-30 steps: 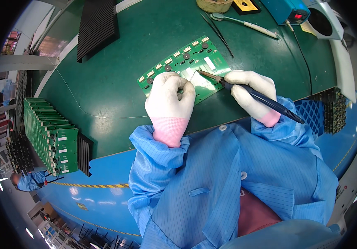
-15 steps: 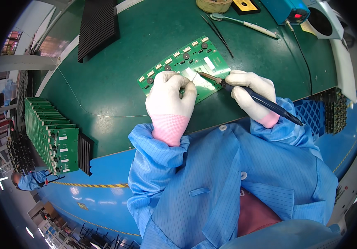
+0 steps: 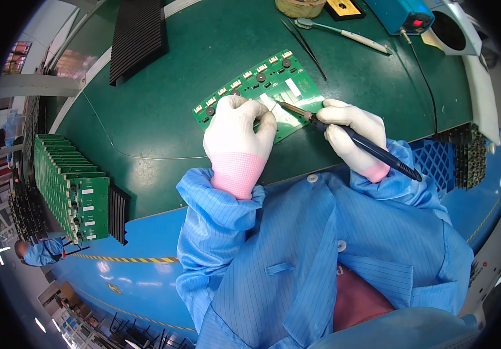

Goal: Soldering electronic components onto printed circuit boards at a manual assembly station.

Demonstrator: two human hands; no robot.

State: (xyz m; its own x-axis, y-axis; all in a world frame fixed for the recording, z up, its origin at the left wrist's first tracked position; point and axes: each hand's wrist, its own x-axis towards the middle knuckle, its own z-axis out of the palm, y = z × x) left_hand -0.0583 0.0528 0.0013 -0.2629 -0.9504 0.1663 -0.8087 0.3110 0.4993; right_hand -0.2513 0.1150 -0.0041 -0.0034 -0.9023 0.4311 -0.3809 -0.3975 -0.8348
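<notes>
A green circuit board (image 3: 310, 100) with white connectors and round black parts along its far edge lies tilted on the green bench. In a white glove, my right hand (image 3: 352, 132) grips a dark blue soldering iron (image 3: 381, 154) like a pen. Its tip points down at the middle of the board, beside white rectangles. My gloved left hand (image 3: 237, 131) rests over the board's near left part, fingers pinched. A thin solder wire (image 3: 148, 157) runs across the bench into this hand; its working end is hard to make out near the iron's tip.
Black tweezers (image 3: 304, 48) and a white-handled brush (image 3: 349, 37) lie beyond the board. At the back right stands a blue soldering station (image 3: 403, 16) with a cable. A black ridged rack (image 3: 138, 41) sits far left; several upright boards (image 3: 73, 192) stand at the left edge.
My left hand has shifted very slightly, and the solder wire trailing from it lies a little farther up the bench. The iron's tip stays at nearly the same spot; its rear end dips slightly.
</notes>
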